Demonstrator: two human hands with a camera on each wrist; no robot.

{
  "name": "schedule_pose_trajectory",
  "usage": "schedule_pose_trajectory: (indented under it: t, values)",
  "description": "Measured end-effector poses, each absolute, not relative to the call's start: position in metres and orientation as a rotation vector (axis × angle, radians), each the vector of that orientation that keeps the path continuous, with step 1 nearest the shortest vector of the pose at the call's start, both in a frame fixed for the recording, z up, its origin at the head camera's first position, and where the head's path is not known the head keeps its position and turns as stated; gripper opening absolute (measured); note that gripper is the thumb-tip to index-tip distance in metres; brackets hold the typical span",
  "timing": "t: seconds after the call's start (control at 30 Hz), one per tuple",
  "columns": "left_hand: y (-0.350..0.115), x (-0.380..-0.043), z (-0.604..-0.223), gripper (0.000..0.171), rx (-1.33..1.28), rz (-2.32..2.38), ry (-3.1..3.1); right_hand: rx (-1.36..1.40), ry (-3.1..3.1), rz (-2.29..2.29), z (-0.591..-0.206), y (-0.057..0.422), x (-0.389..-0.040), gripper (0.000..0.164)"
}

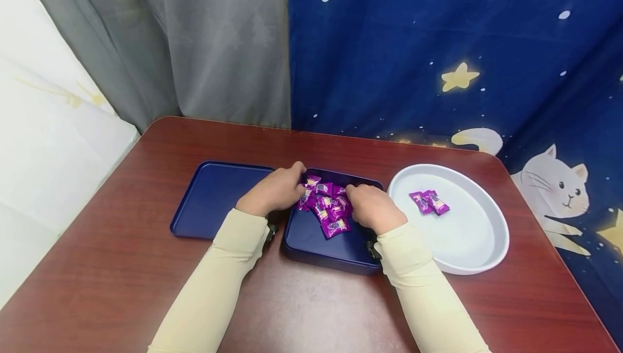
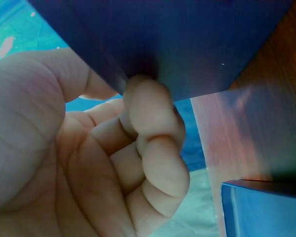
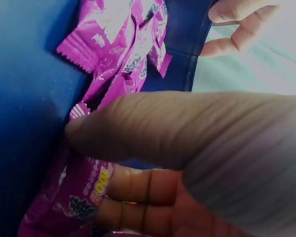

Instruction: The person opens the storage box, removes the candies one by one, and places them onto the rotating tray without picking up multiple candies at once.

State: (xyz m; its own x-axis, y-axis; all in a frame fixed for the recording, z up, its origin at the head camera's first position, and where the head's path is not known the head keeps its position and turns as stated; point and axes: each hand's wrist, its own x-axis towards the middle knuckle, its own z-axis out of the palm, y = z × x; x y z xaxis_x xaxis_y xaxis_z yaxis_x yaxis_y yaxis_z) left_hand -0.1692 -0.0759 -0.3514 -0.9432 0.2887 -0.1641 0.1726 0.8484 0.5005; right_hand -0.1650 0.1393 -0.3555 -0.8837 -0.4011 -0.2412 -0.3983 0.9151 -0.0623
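Purple wrapped candies [image 1: 336,227] lie heaped in the far half of a dark blue rectangular box [image 1: 311,239] in the head view. My left hand [image 1: 274,191] grips the box's left wall near the far corner. In the left wrist view, curled fingers [image 2: 150,111] press on the outer wall, and the thumb reaches up past its edge. Inside the box, at the right of the heap, is my right hand [image 1: 375,207]. It pinches a purple candy [image 3: 84,197] between thumb and fingers in the right wrist view; the fingertips are partly hidden behind the wrapper.
Left of the box lies a flat blue lid [image 1: 214,196], partly behind the left hand. A round white tray [image 1: 467,245] stands close on the right, with two purple candies [image 1: 430,202] in it. The brown table [image 1: 121,266] ends at curtains [image 1: 229,45] behind.
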Motion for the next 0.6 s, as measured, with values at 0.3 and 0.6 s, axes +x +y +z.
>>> schedule_pose_trajectory:
  t: [0.3,0.6]
  values:
    - [-0.0754,-0.1684,-0.3523,0.044,0.366,0.721,2.801,-0.671,2.831,0.025,-0.3545,0.1409,-0.1639,0.037]
    - [-0.0751,-0.1673,-0.3501,0.043,0.368,0.721,2.796,-0.699,2.837,-0.013,-0.3492,0.1407,-0.1601,0.026]
